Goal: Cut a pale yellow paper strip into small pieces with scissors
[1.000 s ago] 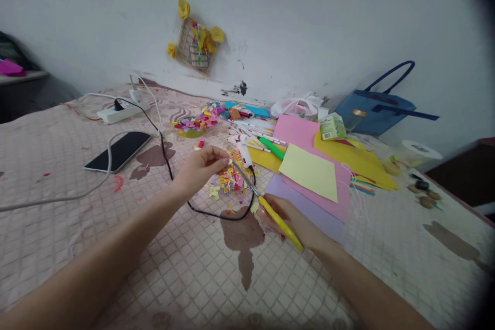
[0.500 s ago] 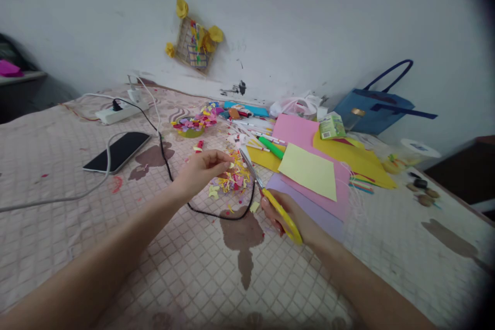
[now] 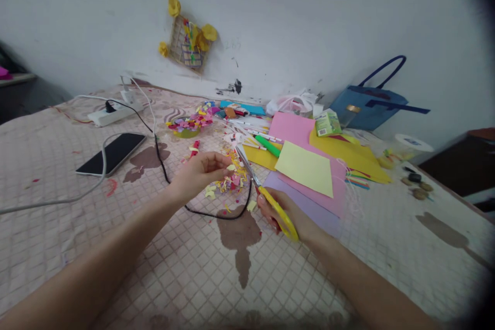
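Between the thumb and fingertips of my left hand (image 3: 203,172) is a small pale yellow paper piece (image 3: 231,168). Below it lies a heap of cut paper bits (image 3: 234,181) in yellow, pink and purple. My right hand (image 3: 280,211) is wrapped round the yellow handles of a pair of scissors (image 3: 282,216). The scissor blades point up and left, just right of the left fingertips and apart from them. To the right, a pale yellow sheet (image 3: 305,167) rests on a pink sheet (image 3: 292,129), partly over a purple sheet (image 3: 305,209).
A black cord (image 3: 209,213) loops around the paper bits. A phone (image 3: 112,154) and a power strip (image 3: 116,112) lie at the left. Behind are a bowl of paper pieces (image 3: 187,131) and a green marker (image 3: 266,145). A blue bag (image 3: 371,108) stands at the back right.
The view has shifted slightly, so most things appear a little further left. My left fingers look a little more spread around the paper piece. Both hands keep their hold.
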A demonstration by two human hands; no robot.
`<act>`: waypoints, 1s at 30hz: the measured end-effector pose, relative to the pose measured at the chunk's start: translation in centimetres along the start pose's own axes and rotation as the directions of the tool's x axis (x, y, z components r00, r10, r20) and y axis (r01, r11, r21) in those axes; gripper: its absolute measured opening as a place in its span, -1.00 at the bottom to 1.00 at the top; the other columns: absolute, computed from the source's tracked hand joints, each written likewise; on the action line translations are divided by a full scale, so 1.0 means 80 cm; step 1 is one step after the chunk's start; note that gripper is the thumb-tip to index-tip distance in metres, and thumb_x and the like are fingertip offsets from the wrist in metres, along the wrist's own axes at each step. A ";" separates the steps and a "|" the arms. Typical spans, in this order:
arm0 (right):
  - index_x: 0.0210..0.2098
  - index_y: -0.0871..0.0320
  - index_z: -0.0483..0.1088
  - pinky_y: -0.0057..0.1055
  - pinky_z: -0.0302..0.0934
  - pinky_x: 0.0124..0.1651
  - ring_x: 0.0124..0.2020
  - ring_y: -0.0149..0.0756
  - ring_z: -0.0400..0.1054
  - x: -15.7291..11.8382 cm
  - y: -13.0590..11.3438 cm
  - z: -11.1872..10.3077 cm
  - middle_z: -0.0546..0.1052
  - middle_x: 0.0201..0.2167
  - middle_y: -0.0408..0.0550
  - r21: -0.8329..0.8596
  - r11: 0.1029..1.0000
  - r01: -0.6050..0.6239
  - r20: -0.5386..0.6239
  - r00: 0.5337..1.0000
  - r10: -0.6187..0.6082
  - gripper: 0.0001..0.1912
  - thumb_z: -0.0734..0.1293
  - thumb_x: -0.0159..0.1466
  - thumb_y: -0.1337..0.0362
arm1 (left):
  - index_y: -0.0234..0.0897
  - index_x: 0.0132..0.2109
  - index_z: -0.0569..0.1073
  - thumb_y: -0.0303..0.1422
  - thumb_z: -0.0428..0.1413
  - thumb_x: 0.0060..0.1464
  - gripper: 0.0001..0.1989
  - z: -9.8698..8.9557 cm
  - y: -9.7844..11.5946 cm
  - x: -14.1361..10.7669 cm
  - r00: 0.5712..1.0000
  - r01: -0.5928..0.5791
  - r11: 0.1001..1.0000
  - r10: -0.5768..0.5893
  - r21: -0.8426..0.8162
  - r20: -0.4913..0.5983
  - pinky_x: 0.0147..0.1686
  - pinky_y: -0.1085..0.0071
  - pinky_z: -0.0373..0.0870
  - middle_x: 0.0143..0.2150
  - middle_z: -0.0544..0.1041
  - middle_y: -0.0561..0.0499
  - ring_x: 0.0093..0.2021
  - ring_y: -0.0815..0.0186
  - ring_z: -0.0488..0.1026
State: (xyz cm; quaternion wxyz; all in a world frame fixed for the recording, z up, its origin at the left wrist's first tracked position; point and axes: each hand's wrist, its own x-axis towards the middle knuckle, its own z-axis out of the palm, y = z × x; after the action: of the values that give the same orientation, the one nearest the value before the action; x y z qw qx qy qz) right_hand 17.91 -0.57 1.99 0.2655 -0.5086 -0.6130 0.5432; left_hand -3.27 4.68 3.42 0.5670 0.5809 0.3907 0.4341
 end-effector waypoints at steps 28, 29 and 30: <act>-0.39 0.13 0.16 -0.57 0.08 -0.70 -0.71 -0.58 0.11 0.006 0.006 0.014 0.33 -0.52 -0.25 0.271 0.955 0.122 -0.149 0.985 -0.083 -0.62 0.41 -0.03 0.11 | -0.32 -0.37 0.39 -0.31 0.22 -0.10 -0.81 0.052 -0.022 -0.025 0.945 0.313 0.937 -0.292 -0.153 0.145 -0.48 0.54 0.29 -0.51 0.46 0.07 -0.51 0.46 0.38; -0.39 0.13 0.16 -0.57 0.08 -0.70 -0.70 -0.58 0.11 0.005 0.004 0.014 0.32 -0.51 -0.25 0.272 0.955 0.119 -0.155 0.985 -0.078 -0.61 0.41 -0.04 0.11 | -0.32 -0.37 0.39 -0.31 0.22 -0.10 -0.80 0.053 -0.022 -0.025 0.945 0.315 0.935 -0.293 -0.162 0.144 -0.46 0.53 0.31 -0.50 0.48 0.06 -0.50 0.45 0.40; -0.40 0.13 0.15 -0.58 0.08 -0.70 -0.70 -0.58 0.11 0.005 0.003 0.013 0.32 -0.51 -0.25 0.275 0.955 0.116 -0.160 0.984 -0.073 -0.61 0.41 -0.04 0.11 | -0.32 -0.37 0.39 -0.31 0.22 -0.10 -0.80 0.053 -0.022 -0.025 0.944 0.318 0.932 -0.296 -0.172 0.144 -0.43 0.51 0.33 -0.48 0.49 0.05 -0.48 0.44 0.42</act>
State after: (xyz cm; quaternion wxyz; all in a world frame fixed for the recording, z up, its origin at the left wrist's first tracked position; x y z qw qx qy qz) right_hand 16.92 -0.68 1.37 0.4058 -0.4743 -0.5314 0.5727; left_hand 0.16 1.51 1.65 0.7032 0.4789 0.3993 0.3415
